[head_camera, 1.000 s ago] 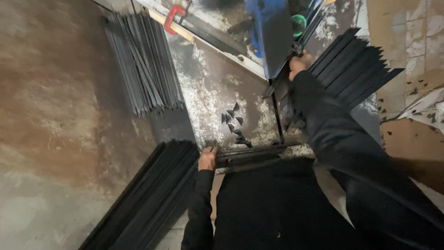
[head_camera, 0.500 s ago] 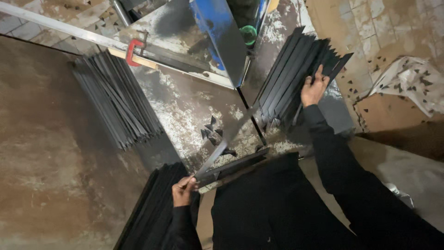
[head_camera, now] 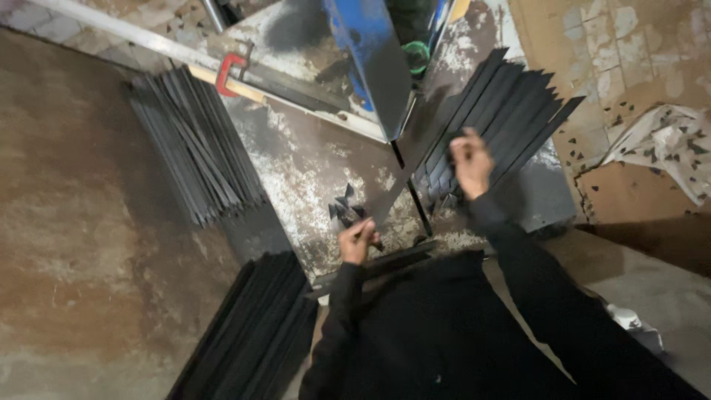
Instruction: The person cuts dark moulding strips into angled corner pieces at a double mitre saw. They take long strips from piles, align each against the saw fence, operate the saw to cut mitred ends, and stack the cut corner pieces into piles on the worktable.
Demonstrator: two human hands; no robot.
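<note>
Head view: both hands' grip on one dark strip [head_camera: 415, 167], blue machine [head_camera: 370, 59] beside.

Dark flat metal strip [head_camera: 415, 159], matt, thin, gripped by left hand [head_camera: 358, 241] at its near end and right hand [head_camera: 469, 161] further up. Fanned strip stack [head_camera: 511, 111]: same matt dark sheet metal, pointed ends. Left strip bundle [head_camera: 192, 148] dull grey metal. Worktable [head_camera: 311, 159] steel, rough, worn whitish and blotchy. Machine body [head_camera: 370, 59] chipped blue-painted metal. Clamp [head_camera: 228, 70] glossy red paint. Offcut triangles [head_camera: 344, 211] dark metal. Sleeves matt black cloth. Floor [head_camera: 81, 244] rough stained concrete.
</note>
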